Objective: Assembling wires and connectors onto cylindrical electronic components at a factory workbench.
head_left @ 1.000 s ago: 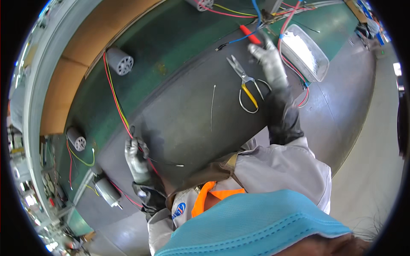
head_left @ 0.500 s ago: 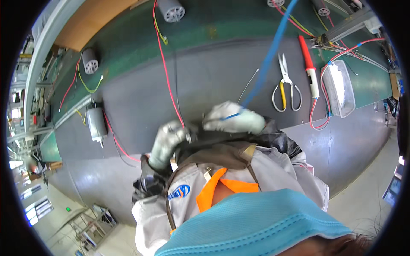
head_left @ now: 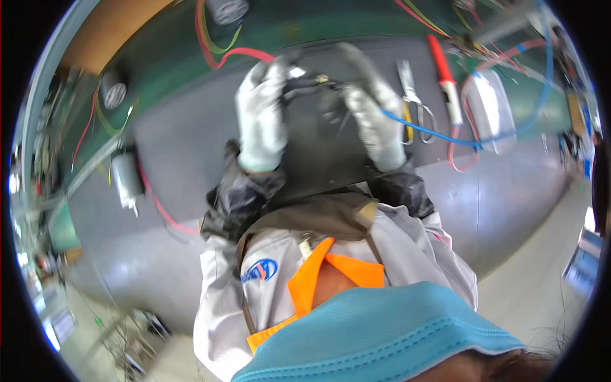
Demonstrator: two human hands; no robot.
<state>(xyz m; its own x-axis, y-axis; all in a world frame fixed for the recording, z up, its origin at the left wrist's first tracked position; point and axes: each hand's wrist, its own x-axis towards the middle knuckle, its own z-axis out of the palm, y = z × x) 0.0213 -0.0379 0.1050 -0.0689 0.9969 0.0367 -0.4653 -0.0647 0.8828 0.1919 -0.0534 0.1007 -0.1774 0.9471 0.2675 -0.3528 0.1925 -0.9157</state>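
Wire (head_left: 247,52) with red insulation descends from the upper edge of the frame, beside the grey motor (head_left: 228,11) at the upper left of centre. It curves and ends at the left hand (head_left: 262,108), in the upper centre of the frame. The left hand, gloved in light grey, is pinching the wire at the fingers. A small white piece (head_left: 296,72) shows just beside these fingers.

The right hand (head_left: 377,118), also gloved, is at the right of centre, apart from the left hand. Its fingers are blurred; whether they are spread or pressed together, I cannot tell. A blue cable (head_left: 445,136) runs from the right hand toward the right of the frame, then rises to the upper right edge. Between the hands is a brass-coloured piece (head_left: 322,79) with dark parts, too blurred to identify.

Scissors (head_left: 407,79) with one yellow handle lie on the dark surface (head_left: 184,137), near the right hand. To their right is a pen-shaped tool (head_left: 440,62) with a red upper section and a white lower section. A translucent tray (head_left: 504,141) stands beside the tool, with white contents.

A second motor (head_left: 114,90) is at the upper left of the frame; a third motor (head_left: 127,178) is below it.
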